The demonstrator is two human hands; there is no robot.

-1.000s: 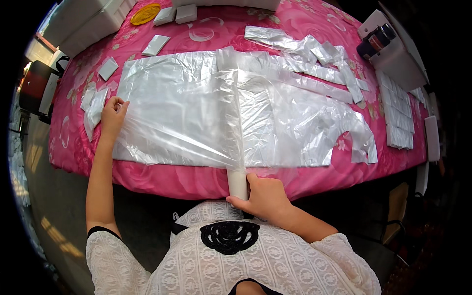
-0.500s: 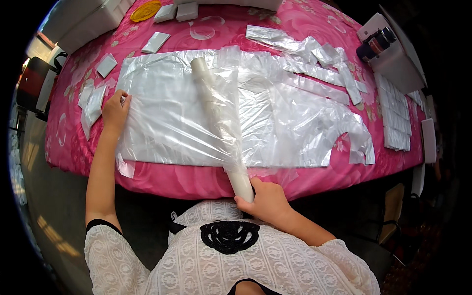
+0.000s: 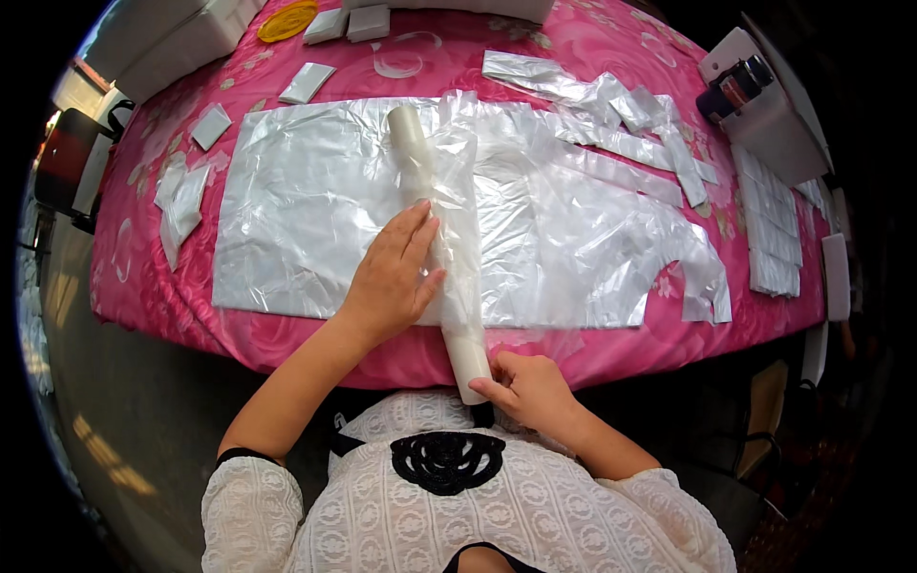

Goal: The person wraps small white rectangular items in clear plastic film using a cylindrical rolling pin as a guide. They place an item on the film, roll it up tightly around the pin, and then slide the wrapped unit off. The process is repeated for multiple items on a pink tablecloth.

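Observation:
A long pale tube (image 3: 467, 357) lies across a wide stack of clear plastic bags (image 3: 287, 210), with thin plastic film wrapped round its middle. Its near end sticks out past the table's front edge. My right hand (image 3: 531, 387) grips that near end, thumb on top. Flat against the tube's left side rests my left hand (image 3: 390, 272), fingers stretched out and holding nothing. To the right of the tube the bags' cut handle ends (image 3: 683, 267) spread over the cloth.
A pink flowered cloth (image 3: 401, 368) covers the table. Plastic strips (image 3: 611, 138), small folded packets (image 3: 307, 83) and a stack of folded plastic (image 3: 767, 224) lie around. A dark bottle (image 3: 734, 86) stands by a white box (image 3: 783, 124) at the right; a yellow disc (image 3: 287, 19) lies far left.
My left hand has let go of the film's left edge and moved right onto the tube. The stretched film no longer spans the left part of the stack. My right hand stays on the tube's end.

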